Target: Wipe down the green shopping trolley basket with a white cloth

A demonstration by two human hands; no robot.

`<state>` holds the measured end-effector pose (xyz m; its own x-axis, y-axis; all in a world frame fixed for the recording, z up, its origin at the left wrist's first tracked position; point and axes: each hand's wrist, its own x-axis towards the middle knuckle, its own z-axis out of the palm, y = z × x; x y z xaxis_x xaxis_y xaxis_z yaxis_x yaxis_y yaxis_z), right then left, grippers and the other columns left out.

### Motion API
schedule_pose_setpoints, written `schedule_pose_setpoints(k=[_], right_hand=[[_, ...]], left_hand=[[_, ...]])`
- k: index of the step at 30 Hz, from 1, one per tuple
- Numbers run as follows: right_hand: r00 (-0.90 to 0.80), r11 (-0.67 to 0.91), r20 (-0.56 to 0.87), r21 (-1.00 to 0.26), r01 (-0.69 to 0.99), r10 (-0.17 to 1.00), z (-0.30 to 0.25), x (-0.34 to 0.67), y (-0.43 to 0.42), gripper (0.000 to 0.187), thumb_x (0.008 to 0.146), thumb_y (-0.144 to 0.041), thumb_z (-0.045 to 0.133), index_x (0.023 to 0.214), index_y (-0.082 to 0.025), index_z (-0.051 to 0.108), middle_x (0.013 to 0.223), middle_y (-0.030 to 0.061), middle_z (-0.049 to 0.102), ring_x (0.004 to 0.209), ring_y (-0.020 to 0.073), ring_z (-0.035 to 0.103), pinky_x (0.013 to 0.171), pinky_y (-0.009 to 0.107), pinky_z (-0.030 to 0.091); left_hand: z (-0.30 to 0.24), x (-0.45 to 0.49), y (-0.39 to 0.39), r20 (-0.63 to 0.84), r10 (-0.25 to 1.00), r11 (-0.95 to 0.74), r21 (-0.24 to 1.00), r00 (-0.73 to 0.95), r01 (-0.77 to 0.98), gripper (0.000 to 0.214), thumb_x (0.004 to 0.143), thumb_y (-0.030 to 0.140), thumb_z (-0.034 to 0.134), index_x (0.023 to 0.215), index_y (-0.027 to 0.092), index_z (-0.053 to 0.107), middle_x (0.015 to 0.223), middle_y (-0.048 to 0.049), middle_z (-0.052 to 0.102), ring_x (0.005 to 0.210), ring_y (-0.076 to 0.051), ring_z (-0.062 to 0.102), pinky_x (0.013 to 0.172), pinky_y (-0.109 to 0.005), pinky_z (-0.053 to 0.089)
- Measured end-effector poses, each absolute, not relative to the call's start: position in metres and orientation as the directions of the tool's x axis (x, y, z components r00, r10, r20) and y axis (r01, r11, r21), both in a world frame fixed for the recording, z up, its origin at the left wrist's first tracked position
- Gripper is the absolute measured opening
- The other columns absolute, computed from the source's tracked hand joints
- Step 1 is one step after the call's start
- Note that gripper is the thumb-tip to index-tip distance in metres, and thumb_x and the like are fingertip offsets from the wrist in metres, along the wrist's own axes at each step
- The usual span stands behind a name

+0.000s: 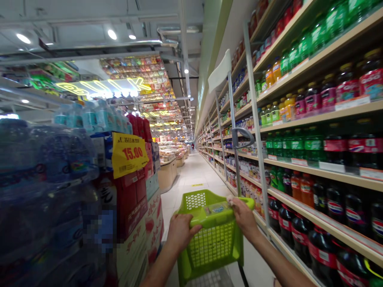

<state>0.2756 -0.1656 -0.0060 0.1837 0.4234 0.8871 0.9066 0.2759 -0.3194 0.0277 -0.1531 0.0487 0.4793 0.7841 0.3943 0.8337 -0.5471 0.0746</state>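
Soda bottles (311, 145) fill the right shelves (314, 118); stacked water jugs (44, 167) (yellow price tag (129, 154) reading 15.00) stand left.

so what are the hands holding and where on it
The left hand and right hand both grip the green basket by its near top rim, one at each end.

Bottom of the green basket (209, 239) runs off the lower edge, so can't see what's under it. Left hand (181, 231) wraps over its rim, fingertips tucked out of sight. Right hand (243, 215) clamps the handle and covers part of the label (218, 208) there. Both forearms get cropped. Water jugs (44, 179) on the left are pure blur, a pixelated patch (100, 227) sits below them, and the far aisle end (191, 147) is too tiny to read.
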Motion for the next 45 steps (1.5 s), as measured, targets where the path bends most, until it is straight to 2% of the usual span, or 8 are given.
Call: schedule_pose_setpoints(k=[6,9,12,18,24,32,38,45], right_hand=[[-0.143,0.523,0.896,-0.11,0.845,0.419,-0.001,0.217,-0.166,0.031,0.082,-0.019,0.038,0.105,-0.019,0.059,0.117,0.0082,0.056,0.111,0.0195,0.049,0.092,0.038,0.041],[0.036,0.373,0.892,-0.224,0.9,0.451,0.001,0.238,-0.163,0.029,0.081,-0.019,0.038,0.099,-0.021,0.061,0.113,0.0084,0.058,0.107,0.0224,0.051,0.09,0.045,0.041],[0.185,0.263,0.871,-0.33,0.907,0.454,-0.002,0.251,-0.163,0.03,0.08,-0.018,0.037,0.099,-0.022,0.061,0.11,0.0082,0.06,0.109,0.0246,0.05,0.09,0.049,0.038],[-0.161,0.512,0.858,-0.132,0.849,0.488,-0.004,0.214,-0.171,0.036,0.078,-0.012,0.039,0.107,-0.023,0.057,0.122,0.0061,0.052,0.115,0.0197,0.044,0.099,0.044,0.032],[0.184,0.32,0.866,-0.359,0.877,0.466,-0.003,0.272,-0.154,0.033,0.079,-0.018,0.034,0.097,-0.015,0.062,0.108,0.0123,0.06,0.106,0.0246,0.052,0.092,0.049,0.038],[-0.053,0.459,0.847,-0.234,0.857,0.53,-0.001,0.243,-0.175,0.028,0.082,-0.022,0.038,0.098,-0.022,0.061,0.114,0.0067,0.058,0.111,0.0205,0.047,0.101,0.047,0.026],[0.154,0.298,0.784,-0.4,0.867,0.601,-0.005,0.304,-0.175,0.035,0.081,-0.031,0.033,0.099,-0.023,0.062,0.114,0.0069,0.058,0.114,0.0254,0.045,0.097,0.056,0.026],[0.192,0.266,0.732,-0.46,0.847,0.653,0.006,0.339,-0.193,0.037,0.079,-0.03,0.035,0.098,-0.02,0.065,0.112,0.0069,0.059,0.112,0.0217,0.048,0.097,0.042,0.036]], left_hand=[[0.049,0.037,-0.162,0.372,0.809,-0.527,0.112,0.456,0.843,0.037,0.075,0.048,0.046,0.098,0.021,0.058,0.101,-0.0049,0.064,0.097,-0.022,0.054,0.087,-0.033,0.033],[0.047,0.027,-0.156,0.374,0.805,-0.55,0.181,0.46,0.815,0.04,0.075,0.05,0.045,0.102,0.022,0.057,0.106,-0.0044,0.063,0.101,-0.022,0.053,0.094,-0.034,0.028],[0.045,0.024,-0.153,0.384,0.81,-0.536,0.177,0.443,0.826,0.04,0.078,0.054,0.039,0.083,0.021,0.061,0.092,-0.0043,0.066,0.094,-0.022,0.055,0.098,-0.039,0.022],[0.043,0.044,-0.164,0.457,0.792,-0.511,0.134,0.404,0.849,0.041,0.081,0.051,0.034,0.08,0.019,0.061,0.087,-0.0055,0.066,0.091,-0.021,0.056,0.101,-0.044,0.016],[0.033,0.036,-0.157,0.422,0.772,-0.62,0.332,0.476,0.711,0.04,0.075,0.047,0.048,0.105,0.023,0.054,0.11,-0.0038,0.06,0.104,-0.021,0.051,0.102,-0.04,0.017],[0.027,0.081,-0.181,0.508,0.763,-0.58,0.266,0.4,0.77,0.033,0.076,0.048,0.044,0.086,0.02,0.058,0.091,-0.0045,0.063,0.096,-0.023,0.053,0.1,-0.047,0.018],[0.027,0.104,-0.188,0.449,0.714,-0.692,0.34,0.537,0.637,0.036,0.077,0.044,0.043,0.104,0.024,0.054,0.106,-0.0017,0.06,0.103,-0.02,0.049,0.104,-0.045,0.012],[0.012,0.136,-0.162,0.304,0.784,-0.62,0.348,0.54,0.703,0.043,0.08,0.041,0.036,0.115,0.021,0.049,0.119,-0.0054,0.054,0.112,-0.022,0.044,0.103,-0.043,0.017]])
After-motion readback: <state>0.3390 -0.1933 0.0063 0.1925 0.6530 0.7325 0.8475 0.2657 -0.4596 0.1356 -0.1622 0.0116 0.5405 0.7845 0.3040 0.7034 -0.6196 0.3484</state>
